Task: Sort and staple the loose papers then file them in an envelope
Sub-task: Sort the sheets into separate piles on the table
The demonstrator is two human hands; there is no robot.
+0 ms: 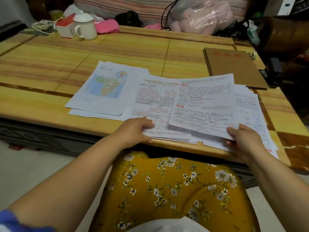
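Fingers of the left hand (133, 131) lie fairly straight, pressing down on the near edge of the middle pile of papers (153, 104), with the thumb hooked at the table's front edge; the right hand (242, 138) pinches the near corner of a lifted sheet (204, 104), thumb on top and fingers beneath, so the page tilts up above the others. All of it sits on the wide yellow table (50, 64), marked with brown lines. Three heaps of printed paper spread across the table's near side: a left pile topped by a map page (103, 86), the middle pile with red and black text, and a looser right pile (250, 111) fanned under the raised sheet. Farther right, well apart from the hands, lies a brown envelope (234, 67), flat on the table. At the far left edge stands a white lidded mug (85, 26), just beside a small white and red box (64, 28).
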